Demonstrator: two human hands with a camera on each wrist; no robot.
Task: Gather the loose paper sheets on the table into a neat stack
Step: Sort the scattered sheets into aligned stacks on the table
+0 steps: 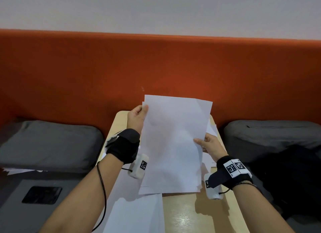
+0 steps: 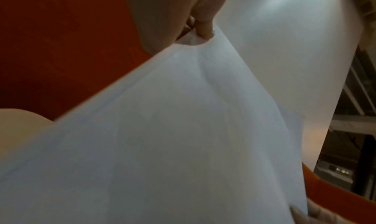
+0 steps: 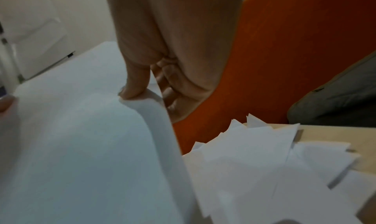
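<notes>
Left hand point(image 1: 137, 117) pinching the upper left edge of a sheaf of white sheets point(image 1: 173, 145), thumb on the front; right hand point(image 1: 211, 146) in a like grip on the right edge, thumb point(image 3: 133, 84) pressing the paper into a curl, the sheaf held up above the pale wooden table point(image 1: 194, 213) and hiding most of its far end. More loose sheets point(image 3: 274, 168) fanned untidily on the table under and right of the sheaf, another sheet point(image 1: 137, 215) lying at the near left edge. Behind, an orange padded backrest point(image 1: 156, 67), grey cushions point(image 1: 48, 144) either side, a black bundle point(image 1: 295, 178) at right.
</notes>
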